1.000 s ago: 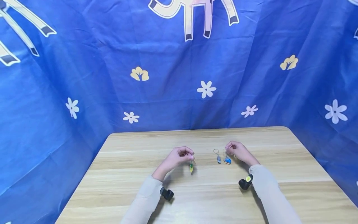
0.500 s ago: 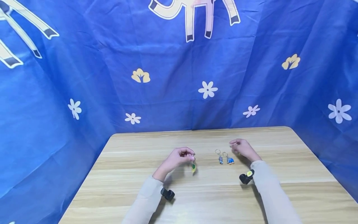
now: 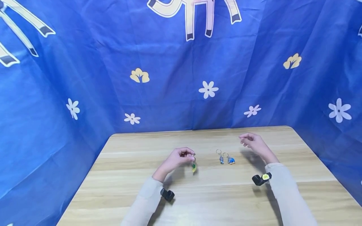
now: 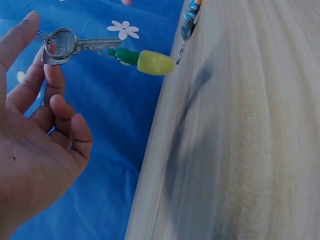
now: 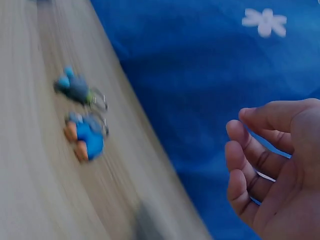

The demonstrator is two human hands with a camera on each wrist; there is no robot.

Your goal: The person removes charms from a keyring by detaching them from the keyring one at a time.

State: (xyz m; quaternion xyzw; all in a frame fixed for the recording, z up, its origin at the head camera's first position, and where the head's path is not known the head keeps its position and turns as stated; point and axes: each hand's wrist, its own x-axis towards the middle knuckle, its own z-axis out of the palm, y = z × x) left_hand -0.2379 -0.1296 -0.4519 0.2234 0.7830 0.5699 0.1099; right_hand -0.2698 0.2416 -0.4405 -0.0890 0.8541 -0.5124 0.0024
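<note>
My left hand point(image 3: 176, 159) pinches the ring of a keychain between thumb and fingers above the table. From that ring hang a silver key point(image 4: 62, 46) and a green-and-yellow charm point(image 4: 155, 63), clear in the left wrist view. To the right, two keychains lie side by side on the wood: a grey-blue figure keychain point(image 3: 221, 159) and a blue keychain with orange feet point(image 3: 231, 160). Both have thin metal rings pointing toward the back. My right hand point(image 3: 255, 145) hovers behind and right of them, fingers loosely bent, holding nothing.
The light wood table point(image 3: 135, 175) ends at a blue curtain point(image 3: 169, 103) printed with white flowers and animal legs, which also runs along both sides. A black wrist camera point(image 3: 261, 179) sits on the right sleeve and another camera point(image 3: 167, 194) on the left.
My right hand has let go of the blue keychain's ring and drawn away, up and to the right. The left hand stays nearly in place with its keychain, whose charm swings slightly.
</note>
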